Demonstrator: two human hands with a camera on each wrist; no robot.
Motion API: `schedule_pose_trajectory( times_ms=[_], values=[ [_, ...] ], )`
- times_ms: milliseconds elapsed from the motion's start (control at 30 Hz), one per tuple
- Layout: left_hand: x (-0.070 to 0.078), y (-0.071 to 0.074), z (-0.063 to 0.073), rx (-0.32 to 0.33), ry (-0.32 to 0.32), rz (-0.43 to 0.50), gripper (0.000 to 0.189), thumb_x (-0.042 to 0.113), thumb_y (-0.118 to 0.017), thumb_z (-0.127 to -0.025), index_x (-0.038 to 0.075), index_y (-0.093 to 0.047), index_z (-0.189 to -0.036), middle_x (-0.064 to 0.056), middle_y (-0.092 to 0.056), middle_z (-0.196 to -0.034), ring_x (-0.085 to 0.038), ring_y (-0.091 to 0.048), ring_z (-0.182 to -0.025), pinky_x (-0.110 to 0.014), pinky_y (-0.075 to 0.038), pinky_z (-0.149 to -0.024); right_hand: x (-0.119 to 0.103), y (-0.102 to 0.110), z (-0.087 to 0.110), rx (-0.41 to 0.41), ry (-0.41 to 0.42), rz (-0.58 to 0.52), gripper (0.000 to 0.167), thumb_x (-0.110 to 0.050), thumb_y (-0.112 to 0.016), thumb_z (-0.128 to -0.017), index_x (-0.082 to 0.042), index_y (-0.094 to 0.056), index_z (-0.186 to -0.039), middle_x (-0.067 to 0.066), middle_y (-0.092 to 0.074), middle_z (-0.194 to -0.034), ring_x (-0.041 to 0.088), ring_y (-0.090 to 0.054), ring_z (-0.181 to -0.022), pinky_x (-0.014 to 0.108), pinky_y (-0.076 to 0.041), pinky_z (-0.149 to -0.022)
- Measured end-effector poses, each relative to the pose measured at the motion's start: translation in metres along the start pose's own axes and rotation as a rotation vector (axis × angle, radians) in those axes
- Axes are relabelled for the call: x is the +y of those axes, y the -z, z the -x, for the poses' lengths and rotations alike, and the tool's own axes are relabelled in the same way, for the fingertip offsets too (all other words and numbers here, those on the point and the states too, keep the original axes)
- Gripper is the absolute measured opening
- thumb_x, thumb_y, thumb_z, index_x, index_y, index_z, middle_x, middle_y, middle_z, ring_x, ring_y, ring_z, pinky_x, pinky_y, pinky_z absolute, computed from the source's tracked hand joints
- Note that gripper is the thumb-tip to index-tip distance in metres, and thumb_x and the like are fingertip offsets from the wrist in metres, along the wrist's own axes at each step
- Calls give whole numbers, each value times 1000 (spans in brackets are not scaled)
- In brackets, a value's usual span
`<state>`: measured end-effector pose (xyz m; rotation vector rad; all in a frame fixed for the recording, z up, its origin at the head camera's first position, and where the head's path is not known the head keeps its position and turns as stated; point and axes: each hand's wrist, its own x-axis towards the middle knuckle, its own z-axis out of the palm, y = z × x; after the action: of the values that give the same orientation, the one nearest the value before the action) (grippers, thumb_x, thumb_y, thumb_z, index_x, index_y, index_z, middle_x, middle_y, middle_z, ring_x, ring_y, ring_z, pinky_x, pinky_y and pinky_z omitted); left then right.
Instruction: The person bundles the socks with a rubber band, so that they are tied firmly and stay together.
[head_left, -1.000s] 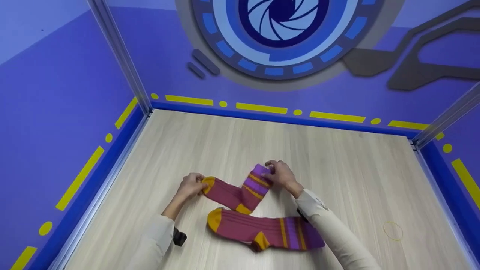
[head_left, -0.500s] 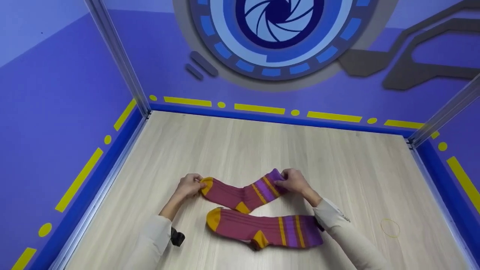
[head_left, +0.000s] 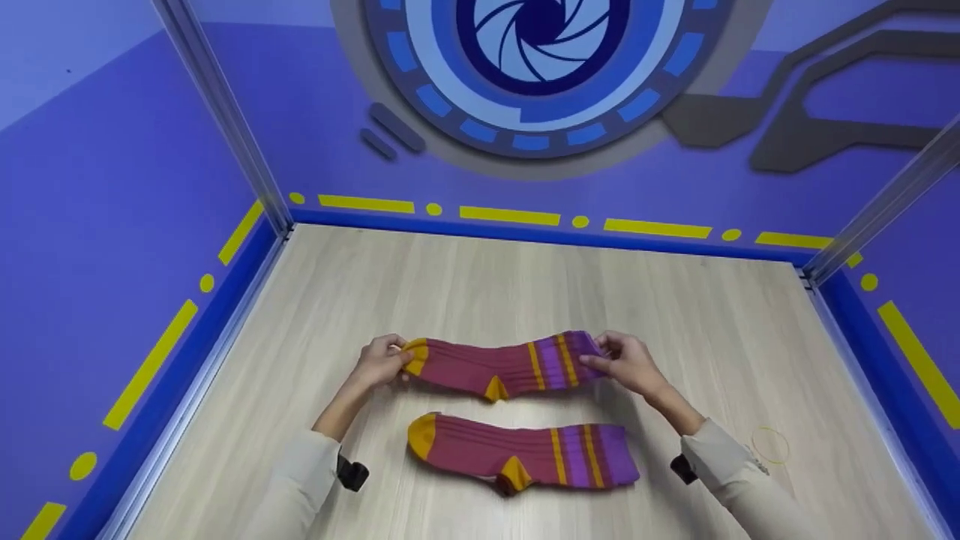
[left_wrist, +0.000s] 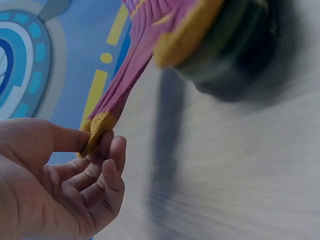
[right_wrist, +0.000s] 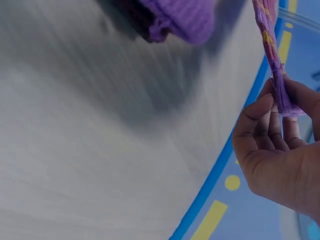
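Stretched between my two hands is a maroon sock (head_left: 465,365) with a mustard toe and heel and a purple striped cuff. The left hand (head_left: 381,361) pinches its toe between thumb and fingers, as the left wrist view shows at the mustard tip (left_wrist: 100,131). At the other end, the right hand (head_left: 628,363) pinches the purple cuff (right_wrist: 284,95). A second, matching sock (head_left: 487,452) lies flat on the table nearer to me, roughly parallel to the held one, toe to the left.
A thin yellow rubber band (head_left: 771,445) lies on the wooden table (head_left: 480,285) at the right. Blue panels with yellow dashes (head_left: 510,216) border the table at the back and both sides. Black wrist cameras (head_left: 351,474) sit under the sleeves.
The right hand has moved right and slightly down with the cuff, drawing the bent sock out nearly straight. The left hand has kept its hold on the toe. The lower sock stays put.
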<state>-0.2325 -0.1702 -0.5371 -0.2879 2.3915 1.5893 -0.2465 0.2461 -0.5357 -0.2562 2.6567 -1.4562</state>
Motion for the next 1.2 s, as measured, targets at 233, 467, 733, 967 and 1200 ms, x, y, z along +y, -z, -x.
schedule_pose_trajectory(
  times_ms=[233, 467, 733, 967, 1200],
  values=[
    [12, 0, 10, -59, -80, -19, 12, 2, -59, -100, -5, -64, -108, -6, -67, -72, -10, -56, -54, -19, -45, -51, 3, 18, 14, -17, -65, -42, 21, -14, -79, -90, 0, -67, -98, 0, -68, -81, 6, -57, -65, 25, -51, -58],
    [20, -2, 18, -129, -123, 8, 14, 4, -59, -101, -5, -63, -109, -4, -65, -72, -8, -55, -53, -18, -46, -51, 5, 31, 28, -10, -70, -68, 20, -11, -74, -93, 4, -67, -105, 3, -72, -84, 4, -58, -65, 22, -49, -57],
    [25, -3, 27, -199, -128, 27, 17, 8, -60, -102, -6, -62, -113, -2, -64, -72, -9, -57, -57, -18, -47, -54, 7, 43, 45, -40, -96, -81, 25, -11, -71, -95, 7, -65, -111, 1, -70, -83, 4, -58, -66, 22, -50, -59],
    [25, -1, 37, -251, -134, 54, 19, 10, -59, -103, -7, -60, -114, -1, -62, -74, -8, -59, -59, -19, -50, -54, 4, 53, 57, -94, -87, -116, 27, -11, -71, -96, 11, -63, -110, -5, -66, -77, 4, -57, -64, 20, -48, -57],
    [23, 6, 51, -289, -135, 65, 20, 10, -59, -103, -7, -60, -113, 0, -62, -75, -10, -59, -62, -19, -47, -55, 2, 55, 70, -150, -92, -141, 29, -9, -70, -96, 13, -61, -111, -10, -64, -75, 4, -55, -62, 19, -46, -56]
  ],
)
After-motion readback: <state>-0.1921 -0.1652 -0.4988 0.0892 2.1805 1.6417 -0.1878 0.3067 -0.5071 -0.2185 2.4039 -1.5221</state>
